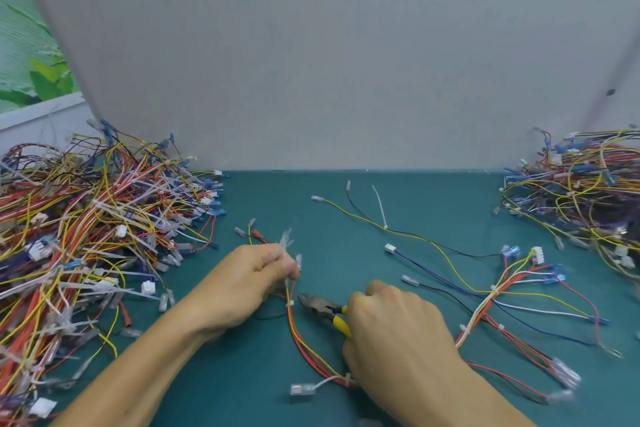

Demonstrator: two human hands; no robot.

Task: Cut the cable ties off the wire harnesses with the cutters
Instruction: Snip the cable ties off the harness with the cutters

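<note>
Work is part done, by my reading. The heap of harnesses (86, 236) on the person's left bristles with long white tie tails and looks unprocessed. The heap on the right (581, 191) shows far fewer tails and may be the finished stock, though that cannot be confirmed from here. A spread harness (502, 295) lies on the green mat (242, 374) near the right heap with several white ties on it, uncut, and a thin yellow-and-black pair (415, 236) beyond it carries one long-tailed tie. The piece in hand is a red-and-yellow harness (298, 340) running between the two hands. The left hand (252, 281) has its fingers curled, pinching the upper end of the wires with some clear terminal sleeves. The right hand (398, 336) is closed round the yellow grips of the cutters (320, 307), whose nose points left. A small white cable tie (290, 303) sits on the harness just below the left hand and just beside the cutter nose, not yet between the blades; blur hides whether the blades are parted. A second tie (347, 376) shows lower on the same harness, close by the right wrist.
</note>
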